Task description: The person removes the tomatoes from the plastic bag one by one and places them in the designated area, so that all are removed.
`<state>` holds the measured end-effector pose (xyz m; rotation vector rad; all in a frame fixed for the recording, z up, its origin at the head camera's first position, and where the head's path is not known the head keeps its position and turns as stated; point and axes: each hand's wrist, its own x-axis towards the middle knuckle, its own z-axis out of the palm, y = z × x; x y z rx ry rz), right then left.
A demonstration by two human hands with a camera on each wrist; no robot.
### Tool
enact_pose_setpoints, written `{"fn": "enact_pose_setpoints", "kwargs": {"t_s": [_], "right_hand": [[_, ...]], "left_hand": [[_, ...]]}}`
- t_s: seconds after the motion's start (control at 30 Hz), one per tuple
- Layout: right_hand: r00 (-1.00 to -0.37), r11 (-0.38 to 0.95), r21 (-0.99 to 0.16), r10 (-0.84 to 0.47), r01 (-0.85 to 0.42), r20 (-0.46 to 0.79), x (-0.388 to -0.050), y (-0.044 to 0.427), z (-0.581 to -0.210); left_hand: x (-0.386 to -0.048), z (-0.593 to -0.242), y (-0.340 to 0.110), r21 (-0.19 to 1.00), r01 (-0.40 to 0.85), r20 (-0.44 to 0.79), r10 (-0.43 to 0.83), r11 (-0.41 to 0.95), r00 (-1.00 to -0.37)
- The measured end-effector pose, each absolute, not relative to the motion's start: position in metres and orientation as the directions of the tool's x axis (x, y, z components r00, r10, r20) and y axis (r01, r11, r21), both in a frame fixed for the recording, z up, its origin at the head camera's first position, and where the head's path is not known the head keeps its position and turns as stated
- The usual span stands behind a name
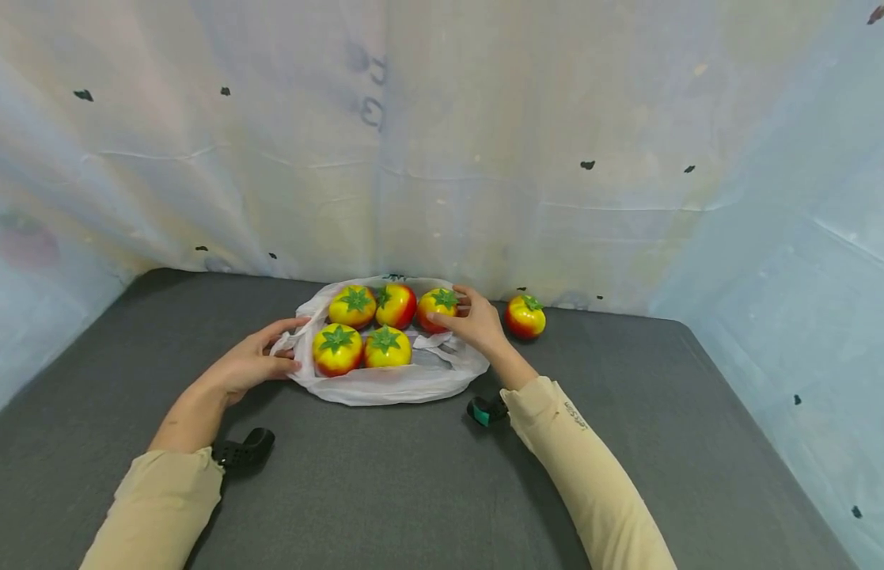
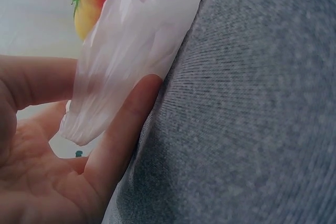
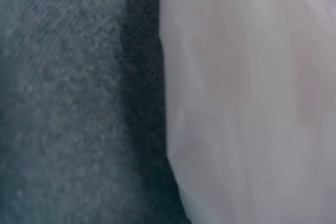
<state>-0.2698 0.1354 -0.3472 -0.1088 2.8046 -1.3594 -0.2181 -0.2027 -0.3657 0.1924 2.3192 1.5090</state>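
A white plastic bag [image 1: 385, 389] lies spread open on the dark table, holding several shiny yellow-and-red fruits [image 1: 337, 348] with green star-shaped leaf tops. My left hand [image 1: 252, 360] holds the bag at its left edge. In the left wrist view, bunched translucent film [image 2: 121, 61] of the bag runs between the thumb and fingers. My right hand [image 1: 477, 321] grips a yellow-and-red fruit [image 1: 434, 305] at the bag's right inside. The right wrist view shows only the bag's side [image 3: 247, 103] and the table, not the hand.
Another yellow-and-red fruit [image 1: 525, 317] stands outside the bag, right of my right hand near the table's back edge. A pale sheet [image 1: 449, 158] hangs behind the grey table [image 1: 385, 491]. Black straps [image 1: 245, 449] show below both wrists.
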Motion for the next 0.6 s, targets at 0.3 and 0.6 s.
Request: {"fn": "enact_pose_setpoints", "kwargs": {"t_s": [0.3, 0.6], "right_hand": [[-0.994, 0.622, -0.777, -0.097, -0.096, 0.045, -0.260, 0.143, -0.337], [-0.993, 0.615, -0.781, -0.092, -0.112, 0.071, -0.253, 0.151, -0.332]], "left_hand": [[-0.218, -0.365, -0.204, 0.903, -0.071, -0.222, 0.317, 0.424, -0.922], [-0.219, -0.365, -0.204, 0.898, -0.070, -0.228, 0.324, 0.434, -0.918]]}}
